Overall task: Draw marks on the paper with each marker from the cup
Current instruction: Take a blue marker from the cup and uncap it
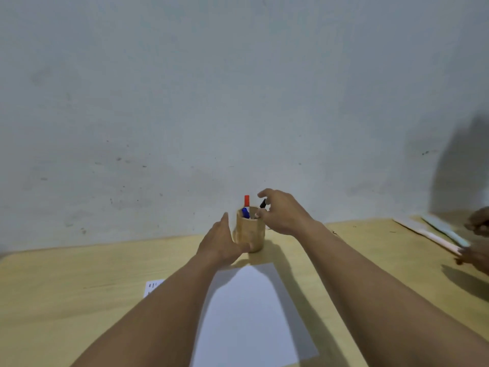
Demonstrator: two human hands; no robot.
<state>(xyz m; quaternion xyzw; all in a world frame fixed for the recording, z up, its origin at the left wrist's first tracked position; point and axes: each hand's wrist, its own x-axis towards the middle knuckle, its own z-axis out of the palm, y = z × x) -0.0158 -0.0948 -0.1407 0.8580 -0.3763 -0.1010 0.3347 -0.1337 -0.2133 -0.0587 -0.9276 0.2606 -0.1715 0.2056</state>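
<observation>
A wooden cup stands on the table near the wall. A red marker and a blue marker stick out of it. A black marker leans at the cup's right rim, and my right hand pinches its top between thumb and fingers. My left hand rests against the cup's left side, thumb at the cup's base and fingers up. A blank white sheet of paper lies in front of the cup, between my forearms.
The table is light wood and meets a pale wall. A small printed slip lies left of my left forearm. At the far right, another person's hands hold some long flat items.
</observation>
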